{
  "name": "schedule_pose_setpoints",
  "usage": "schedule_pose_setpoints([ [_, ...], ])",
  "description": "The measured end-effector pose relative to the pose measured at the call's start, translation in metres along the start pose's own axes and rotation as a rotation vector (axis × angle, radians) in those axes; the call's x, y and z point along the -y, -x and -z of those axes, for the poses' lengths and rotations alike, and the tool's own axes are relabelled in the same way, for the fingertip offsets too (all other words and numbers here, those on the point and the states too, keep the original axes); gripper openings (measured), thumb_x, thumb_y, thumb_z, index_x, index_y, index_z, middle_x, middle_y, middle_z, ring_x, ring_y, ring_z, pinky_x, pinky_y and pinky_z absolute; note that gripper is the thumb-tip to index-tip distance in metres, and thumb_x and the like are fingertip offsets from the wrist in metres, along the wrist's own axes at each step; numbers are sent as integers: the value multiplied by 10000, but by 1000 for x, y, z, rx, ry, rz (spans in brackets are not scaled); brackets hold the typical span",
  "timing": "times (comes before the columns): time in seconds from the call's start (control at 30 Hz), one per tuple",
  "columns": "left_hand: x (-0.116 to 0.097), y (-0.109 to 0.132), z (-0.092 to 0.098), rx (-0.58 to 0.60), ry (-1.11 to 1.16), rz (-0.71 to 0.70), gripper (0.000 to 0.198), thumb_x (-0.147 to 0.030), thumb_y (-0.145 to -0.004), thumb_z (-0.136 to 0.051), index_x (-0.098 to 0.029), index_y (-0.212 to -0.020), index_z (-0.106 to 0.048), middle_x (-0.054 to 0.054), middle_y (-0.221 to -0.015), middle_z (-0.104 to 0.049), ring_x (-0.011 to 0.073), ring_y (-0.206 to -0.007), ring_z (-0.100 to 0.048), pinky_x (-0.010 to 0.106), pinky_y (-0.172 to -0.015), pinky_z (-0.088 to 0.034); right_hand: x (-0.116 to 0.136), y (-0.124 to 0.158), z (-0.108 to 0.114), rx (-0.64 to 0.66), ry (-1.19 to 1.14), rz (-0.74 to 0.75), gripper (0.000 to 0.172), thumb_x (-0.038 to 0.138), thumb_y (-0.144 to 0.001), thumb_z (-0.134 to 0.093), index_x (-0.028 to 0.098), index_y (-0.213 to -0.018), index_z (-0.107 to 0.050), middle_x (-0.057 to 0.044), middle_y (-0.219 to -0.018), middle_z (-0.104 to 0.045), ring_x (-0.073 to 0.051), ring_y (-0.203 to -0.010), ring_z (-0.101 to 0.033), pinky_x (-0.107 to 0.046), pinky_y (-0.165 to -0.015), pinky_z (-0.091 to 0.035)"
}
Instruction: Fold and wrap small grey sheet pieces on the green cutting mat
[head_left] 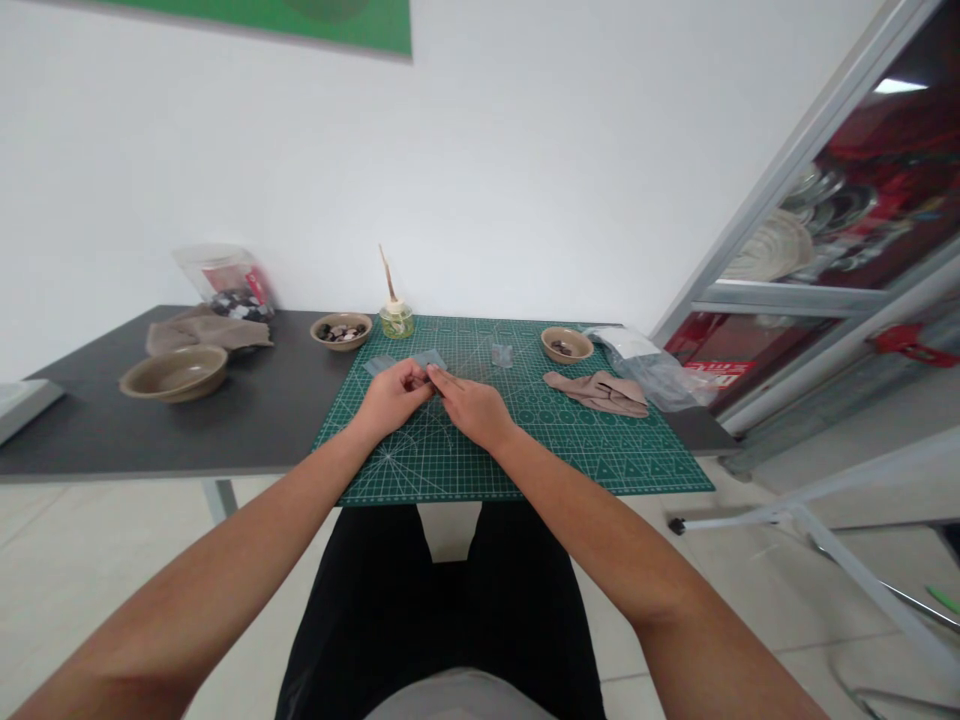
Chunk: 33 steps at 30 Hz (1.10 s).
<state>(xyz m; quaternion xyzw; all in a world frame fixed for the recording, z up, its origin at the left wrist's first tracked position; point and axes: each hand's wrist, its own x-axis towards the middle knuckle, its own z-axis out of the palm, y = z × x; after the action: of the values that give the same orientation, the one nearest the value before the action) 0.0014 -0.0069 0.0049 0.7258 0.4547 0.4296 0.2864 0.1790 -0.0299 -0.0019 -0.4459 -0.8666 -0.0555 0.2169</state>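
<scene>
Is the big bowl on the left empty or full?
Empty. The big bowl shows only its bare tan inside, unlike the small bowl, which holds dark pieces.

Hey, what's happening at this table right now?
A seated person works over a green cutting mat. Their left hand and right hand meet at the mat's middle, pinching a small piece too tiny to identify. A bowl of dark bits, a little jar with a stick and a folded tan cloth sit nearby, untouched.

Empty bowl sits left on the table, beige cloth right
</scene>
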Motion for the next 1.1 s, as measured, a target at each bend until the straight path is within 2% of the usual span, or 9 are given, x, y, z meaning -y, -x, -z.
schedule_pose_setpoints([
  [0.17, 3, 0, 0, 15, 74, 7, 204, -363, -755, -643, -205, -725, -519, -28, -630, -590, 121, -577, -526, 250, -564, -403, 1, 0, 2, 1, -9, -47, 513, 169, -976, -389, 199, -1488, -394, -52, -1450, -530, -173, -1204, -618, -295, -964, -530],
  [0.4, -1, 0, 1, 6, 7, -4, 179, -282, -711, -668, -204, -693, -509, -47, -607, -554, 106, -552, -485, 243, -549, -392, 2, 1, 7, -1, -30, 20, 510, 145, -973, -377, 196, -1478, -418, -59, -1472, -503, -171, -1256, -579, -315, -1020, -503],
  [0.6, 1, 0, 0, 15, 135, 40, 217, -345, -735, -663, -213, -740, -491, -26, -635, -617, 125, -571, -550, 252, -553, -419, 2, 0, 6, 32, -17, -66, 520, 157, -965, -410, 180, -1484, -405, -83, -1412, -568, -191, -1177, -634, -307, -957, -528],
  [0.73, 3, -2, -1, 41, 124, 12, 204, -311, -712, -673, -212, -729, -495, -36, -609, -589, 116, -541, -521, 249, -533, -402, 2, 1, 5, 15, -28, -36, 516, 163, -975, -383, 177, -1490, -391, -69, -1435, -547, -180, -1188, -624, -294, -966, -516],
  [0.9, 4, -2, -2, 33, 214, 9, 237, -330, -726, -673, -219, -750, -465, -40, -611, -575, 123, -566, -542, 249, -547, -411, 2, 0, 6, 61, -26, -77, 508, 173, -977, -381, 150, -1484, -402, -96, -1382, -595, -196, -1156, -643, -297, -943, -517],
  [1.1, 4, -4, 0, -39, 196, -34, 242, -316, -734, -691, -208, -728, -475, -45, -635, -559, 106, -575, -531, 251, -574, -422, 3, -2, 10, 67, -27, -157, 499, 198, -984, -376, 160, -1481, -408, -88, -1372, -605, -210, -1120, -659, -309, -914, -527],
])
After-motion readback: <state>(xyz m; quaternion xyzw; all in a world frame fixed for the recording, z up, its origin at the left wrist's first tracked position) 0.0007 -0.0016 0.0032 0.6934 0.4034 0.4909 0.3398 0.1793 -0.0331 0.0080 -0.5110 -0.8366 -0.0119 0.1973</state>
